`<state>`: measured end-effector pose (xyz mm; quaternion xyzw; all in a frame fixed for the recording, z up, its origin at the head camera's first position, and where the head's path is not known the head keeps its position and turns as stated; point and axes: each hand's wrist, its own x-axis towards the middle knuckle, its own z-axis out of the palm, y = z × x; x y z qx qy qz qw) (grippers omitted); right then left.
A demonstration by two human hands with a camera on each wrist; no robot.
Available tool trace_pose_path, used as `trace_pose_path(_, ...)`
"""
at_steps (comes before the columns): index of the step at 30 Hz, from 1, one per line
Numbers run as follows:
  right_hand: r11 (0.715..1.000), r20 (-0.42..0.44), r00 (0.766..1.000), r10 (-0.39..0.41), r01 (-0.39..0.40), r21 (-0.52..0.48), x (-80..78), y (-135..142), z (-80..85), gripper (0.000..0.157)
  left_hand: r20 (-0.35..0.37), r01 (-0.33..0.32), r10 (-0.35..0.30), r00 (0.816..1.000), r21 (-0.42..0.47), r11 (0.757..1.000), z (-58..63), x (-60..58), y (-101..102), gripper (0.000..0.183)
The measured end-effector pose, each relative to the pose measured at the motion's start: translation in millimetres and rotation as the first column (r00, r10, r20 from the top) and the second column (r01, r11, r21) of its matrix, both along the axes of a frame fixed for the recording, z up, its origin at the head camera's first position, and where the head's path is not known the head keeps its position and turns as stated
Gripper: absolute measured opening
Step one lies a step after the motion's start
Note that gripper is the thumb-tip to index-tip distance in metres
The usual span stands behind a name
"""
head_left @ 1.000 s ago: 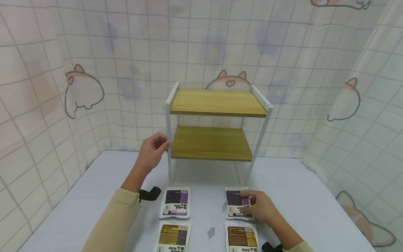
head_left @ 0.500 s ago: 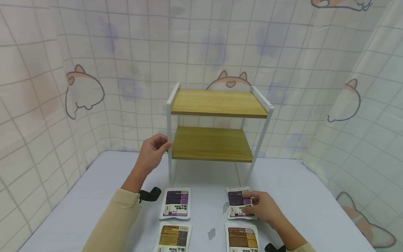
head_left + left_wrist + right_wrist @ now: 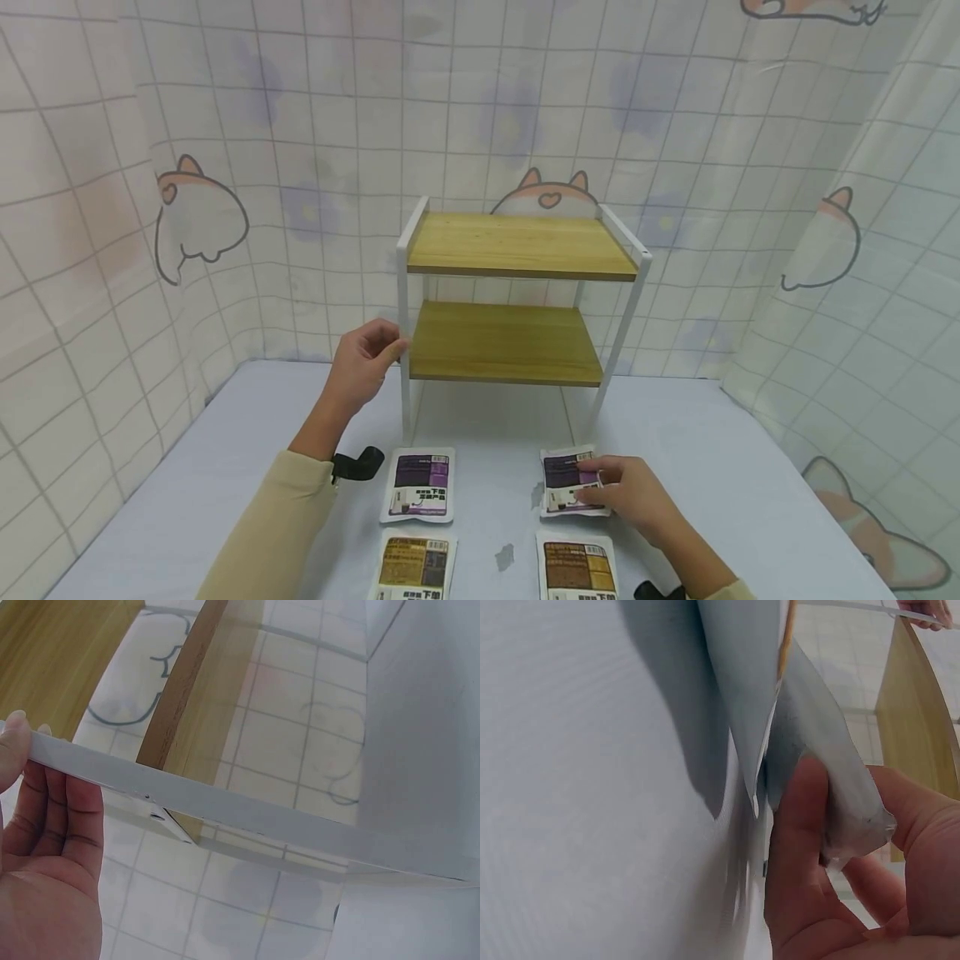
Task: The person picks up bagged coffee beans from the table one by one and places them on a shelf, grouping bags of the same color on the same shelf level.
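Note:
My left hand (image 3: 362,362) pinches the white front left post (image 3: 247,821) of a two-tier shelf rack, between thumb and fingers, beside the lower wooden shelf (image 3: 506,342). On the table's right side, my right hand (image 3: 626,496) grips the right edge of a purple-labelled pouch (image 3: 562,483). The right wrist view shows that pouch's pale edge (image 3: 840,795) between thumb and fingers. Another purple-labelled pouch (image 3: 420,483) lies flat to the left. Nearer the front are two pouches with brown and yellow labels, the left one (image 3: 412,562) and the right one (image 3: 576,567), both cut off by the frame.
The upper wooden shelf (image 3: 521,243) sits between white side rails. White cloth covers the table (image 3: 712,467), with a grey patch (image 3: 505,557) between the pouches. A grid-patterned curtain (image 3: 315,150) encloses the back and both sides.
The right hand has shifted slightly to the right, together with the purple-labelled pouch in its grip. The left hand stays at the rack's post.

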<state>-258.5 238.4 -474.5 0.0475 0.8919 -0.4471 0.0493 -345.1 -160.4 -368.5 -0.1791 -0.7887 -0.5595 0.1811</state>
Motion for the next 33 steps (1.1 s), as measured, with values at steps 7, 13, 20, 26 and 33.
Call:
trace_pose_path(7,0.999,0.011,1.000,-0.009,0.009,-0.045,1.2,-1.0,1.4,0.049,-0.003,-0.002,0.002,1.000,-0.003,1.000,-0.6,-0.2,-0.9,0.018)
trace_pose_path(13,0.993,-0.015,1.000,0.010,-0.012,-0.115,4.0,-0.6,1.2,0.050,-0.010,0.010,-0.010,1.000,-0.003,1.000,-0.5,0.5,-1.1,0.018)
trace_pose_path(20,0.969,-0.022,0.998,0.055,-0.059,-0.239,8.2,-0.3,0.6,0.056,-0.010,0.022,-0.022,1.000,0.004,1.000,-0.8,-0.8,-2.0,0.019)
trace_pose_path(26,0.955,0.010,0.999,0.051,-0.046,-0.295,11.4,-3.0,5.2,0.059,-0.011,0.018,-0.018,1.000,-0.004,1.000,-0.6,-1.8,-1.9,0.021)
trace_pose_path(33,0.947,0.025,1.000,0.014,-0.005,-0.322,14.8,-8.3,10.0,0.057,-0.014,0.009,-0.009,1.000,-0.006,1.000,-2.2,-2.0,-2.3,0.019)
